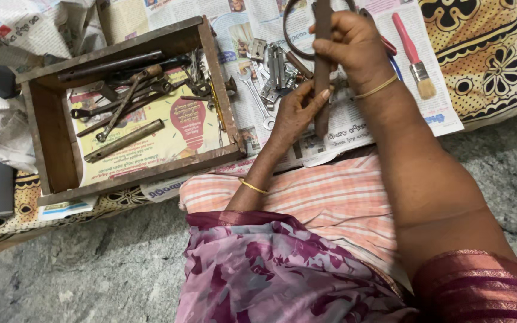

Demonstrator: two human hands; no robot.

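Nearest to us lies a purple floral garment (282, 269) across the lap, and past it a striped orange-and-white cloth (336, 200), both over a grey speckled floor (91, 275).

Above the cloth we note the left hand (294, 113), thin gold bangle at the wrist. Its fingers (318, 97) are curled around the lower part of a long, flat, rusty metal bar (322, 72), with the thumb pressed against its edge. The bar stands nearly upright (lower end just over the newspaper edge).

The right hand (354, 51) comes in from the right on a long bare forearm, with a yellow band at the wrist. Its fingers are closed round the upper part of the same bar, so both hands hold it, left below and right above.

Behind the hands we log a newspaper sheet (354, 128) carrying a small heap of metal hinges (276, 72) and an open-ended spanner (259, 101). A dark ring-shaped band (288, 36) shows behind the bar. Near the right hand, further right, lies a paintbrush (414, 57) with a red handle.

To the left sits an open wooden box (52, 119), lined with a yellow printed sheet, holding rusty spanners and rods (124, 107). A patterned cloth (492, 54) covers the far right corner.
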